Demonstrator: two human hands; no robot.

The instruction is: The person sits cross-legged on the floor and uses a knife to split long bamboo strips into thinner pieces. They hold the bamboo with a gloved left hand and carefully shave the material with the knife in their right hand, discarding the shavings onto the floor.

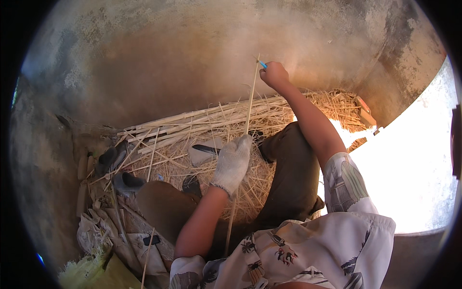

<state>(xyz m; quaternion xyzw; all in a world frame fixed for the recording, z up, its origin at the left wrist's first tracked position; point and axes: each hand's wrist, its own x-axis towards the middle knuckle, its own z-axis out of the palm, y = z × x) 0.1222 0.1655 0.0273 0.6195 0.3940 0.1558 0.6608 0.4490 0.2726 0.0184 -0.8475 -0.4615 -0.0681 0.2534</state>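
My left hand [233,161], in a white knitted glove, is closed around a long thin strip of bamboo or cane [251,98]. The strip stands nearly upright, running from near my lap to above the glove. My bare right hand [274,75] is closed on a small blue-handled tool [263,64] beside the strip's upper end. The tool's working end is too small to make out, so I cannot tell whether it touches the strip. Beyond the gloved hand a dark blade [206,150] lies on a pale flat piece [196,157].
Long pale strips [192,118] lie along the wall [159,62] over a litter of shavings [260,188]. Dark footwear [129,182] is at the left. Crumpled sacking [96,229] and a yellow-green bag [103,274] lie lower left. Bright light fills an opening at right.
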